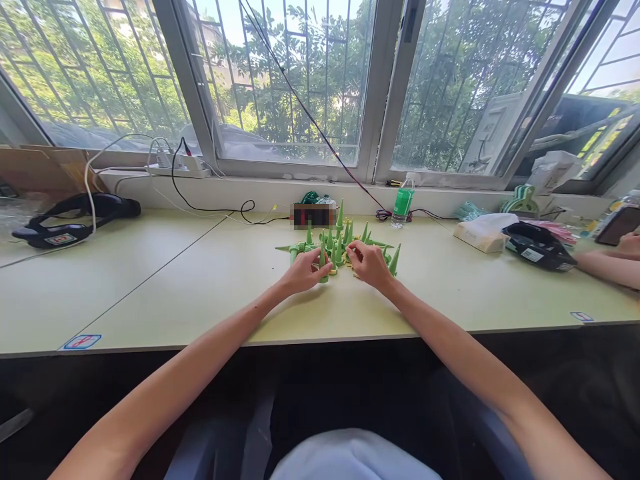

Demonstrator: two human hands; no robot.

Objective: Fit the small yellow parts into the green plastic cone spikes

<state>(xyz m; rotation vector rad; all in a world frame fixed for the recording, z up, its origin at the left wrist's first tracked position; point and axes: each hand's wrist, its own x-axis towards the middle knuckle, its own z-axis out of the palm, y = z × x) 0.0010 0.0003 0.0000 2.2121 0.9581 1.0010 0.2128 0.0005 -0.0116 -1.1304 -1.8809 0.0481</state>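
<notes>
Table (150,280): left hand (304,271), right hand (371,264) touch green cones (339,248), perhaps pinching.

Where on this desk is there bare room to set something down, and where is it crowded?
Bare: the wide stretch of desk between the black headset and the left hand; a smaller patch between the right hand and the tissue pack. Crowded: the green cones around both hands, and the far right, by the black case and another person's arm.
</notes>
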